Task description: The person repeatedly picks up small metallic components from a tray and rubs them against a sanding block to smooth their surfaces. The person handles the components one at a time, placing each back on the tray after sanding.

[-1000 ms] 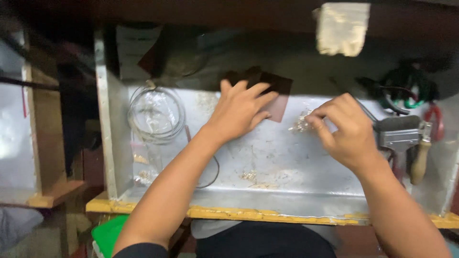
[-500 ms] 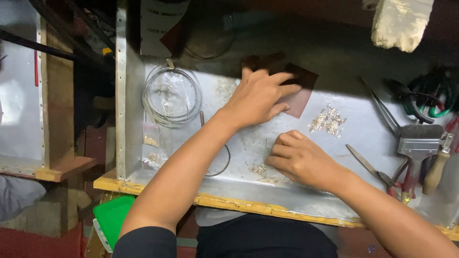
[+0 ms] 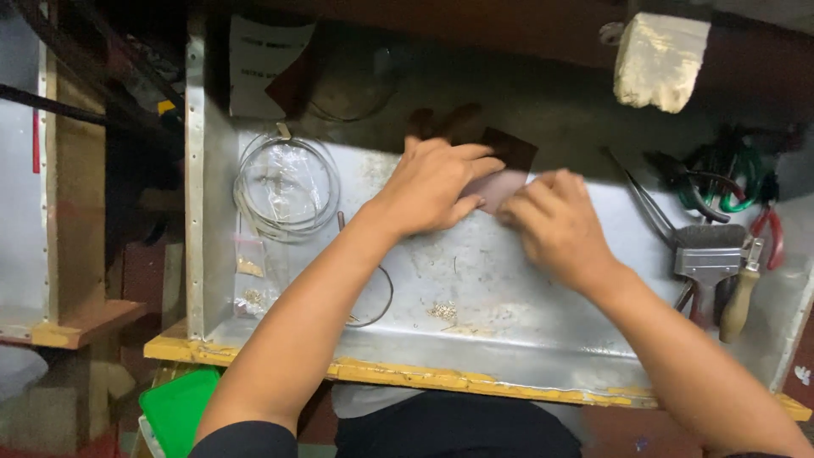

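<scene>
Two hands now meet at the brown card (image 3: pixel 509 174) at the far middle of the metal tray (image 3: pixel 526 339). Half a second ago the right hand (image 3: pixel 555 225) lay nearer the front edge, beside the little heap of silver bits; it has since come up and away from there and sits just right of the left hand (image 3: pixel 432 187). The left hand has stayed where it was, fingers spread and pressed flat on the card. The right hand's fingers are curled down onto the card's right edge; whether they pinch it I cannot tell, as the hand is blurred. The heap that lay to the right of the card earlier is now hidden under the right hand.

The tray is dull sheet metal with a yellow painted front rail (image 3: pixel 475 382), set under a dark shelf. I count one coil of wire (image 3: pixel 287 187) on the far left with a clear bag inside it, one loose wire loop (image 3: pixel 377 297) near the left forearm, one small scatter of silver bits (image 3: pixel 443 310) near the front, one pale block (image 3: pixel 660 59) hanging at the far right, one hammer (image 3: pixel 708 263) and one pair of red-handled pliers (image 3: pixel 767 237) on the right
</scene>
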